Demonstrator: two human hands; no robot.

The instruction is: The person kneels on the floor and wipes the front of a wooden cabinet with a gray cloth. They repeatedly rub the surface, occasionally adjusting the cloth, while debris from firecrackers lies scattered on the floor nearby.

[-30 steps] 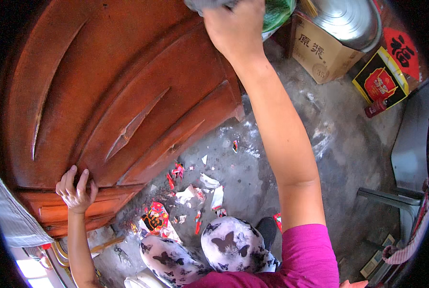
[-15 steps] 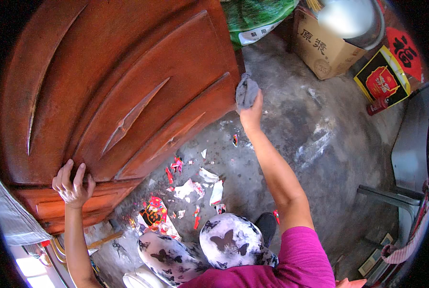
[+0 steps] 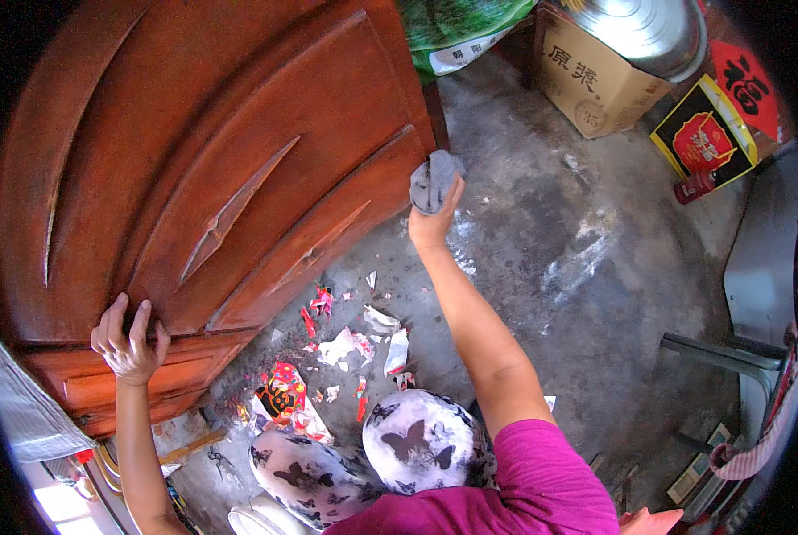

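A reddish-brown carved wooden door (image 3: 265,80) fills the upper left. My left hand (image 3: 129,343) rests on its face near the lower left, fingers apart and holding nothing. At the door's right edge, my right hand (image 3: 436,201) grips a crumpled grey cloth (image 3: 434,178) against the wood. The cloth hides most of those fingers. Beneath the door, torn red and white paper scraps (image 3: 341,348) lie scattered on the grey floor, with a larger red printed piece (image 3: 283,392) close to my knees.
A cardboard box (image 3: 586,76) with a shiny metal lid (image 3: 653,31) stands at the far right, by a green sack (image 3: 461,22). Nearby are a black-and-yellow bag (image 3: 707,134) and a dark red can (image 3: 694,186). A grey metal frame (image 3: 720,352) stands at the right.
My right hand and the cloth have moved left and slightly down along the door's edge. My left hand stays on the door.
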